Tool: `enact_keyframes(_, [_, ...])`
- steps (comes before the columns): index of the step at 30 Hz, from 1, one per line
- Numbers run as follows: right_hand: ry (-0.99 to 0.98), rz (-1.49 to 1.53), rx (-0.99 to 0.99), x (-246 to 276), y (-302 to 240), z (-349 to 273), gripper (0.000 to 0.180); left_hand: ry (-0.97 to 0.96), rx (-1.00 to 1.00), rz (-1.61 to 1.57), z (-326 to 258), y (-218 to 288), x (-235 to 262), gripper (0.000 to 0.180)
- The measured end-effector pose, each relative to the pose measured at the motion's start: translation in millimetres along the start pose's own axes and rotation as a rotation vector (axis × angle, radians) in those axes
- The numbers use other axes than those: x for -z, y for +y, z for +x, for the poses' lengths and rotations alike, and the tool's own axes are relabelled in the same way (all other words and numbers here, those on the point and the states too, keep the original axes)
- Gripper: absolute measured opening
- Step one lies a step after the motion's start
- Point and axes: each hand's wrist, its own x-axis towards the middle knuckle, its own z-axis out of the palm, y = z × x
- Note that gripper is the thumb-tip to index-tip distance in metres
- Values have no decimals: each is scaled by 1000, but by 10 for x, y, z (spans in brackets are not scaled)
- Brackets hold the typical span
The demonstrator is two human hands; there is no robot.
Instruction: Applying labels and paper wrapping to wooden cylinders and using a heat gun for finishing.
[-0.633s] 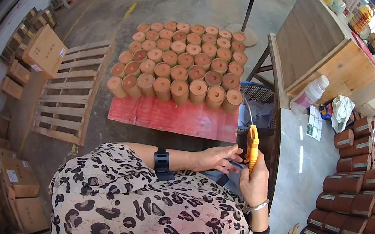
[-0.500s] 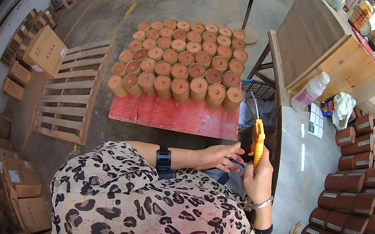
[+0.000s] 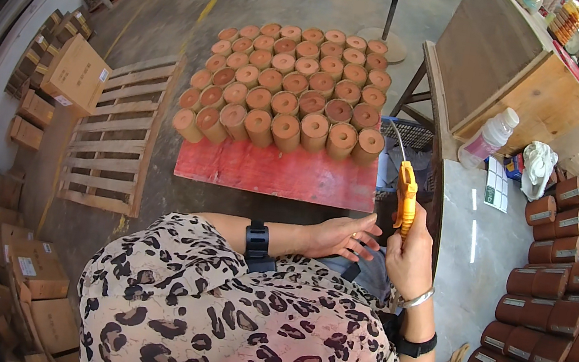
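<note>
My right hand is wrapped round the grip of an orange air blow gun, held upright with its thin curved nozzle pointing up and away. Just left of it, my left hand is open, fingers apart and nothing in them. Beyond both hands stand several rows of brown cylinders, upright, with reddish clay-like tops that each have a round hole in the middle. They rest on a red board, whose near strip is bare. The blow gun's nozzle end is close to the board's right edge.
A grey worktop runs along my right, with a plastic bottle, a white cloth and stacked brown cylinders. A dark blue crate is beside the board. Left are a wooden pallet and cardboard boxes.
The view has shifted slightly, so the surroundings sit a little further right and, in part, higher. My right hand still grips the blow gun; my left hand stays open beside it.
</note>
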Motion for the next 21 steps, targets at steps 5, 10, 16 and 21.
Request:
enact_keyframes(5, [-22, 35, 93, -67, -119, 6, 54, 21, -3, -54, -8, -26, -11, 72])
enact_keyframes(10, [-218, 6, 117, -216, -117, -37, 49, 80, -3, -136, 13, -88, 62, 43])
enact_keyframes(16, [-366, 68, 164, -268, -332, -59, 48, 73, -114, -282, 186, -406, 337, 34])
enact_keyframes(21, [-429, 28, 233, -341, -398, -104, 47, 113, -80, -252, -4, -218, 281, 51])
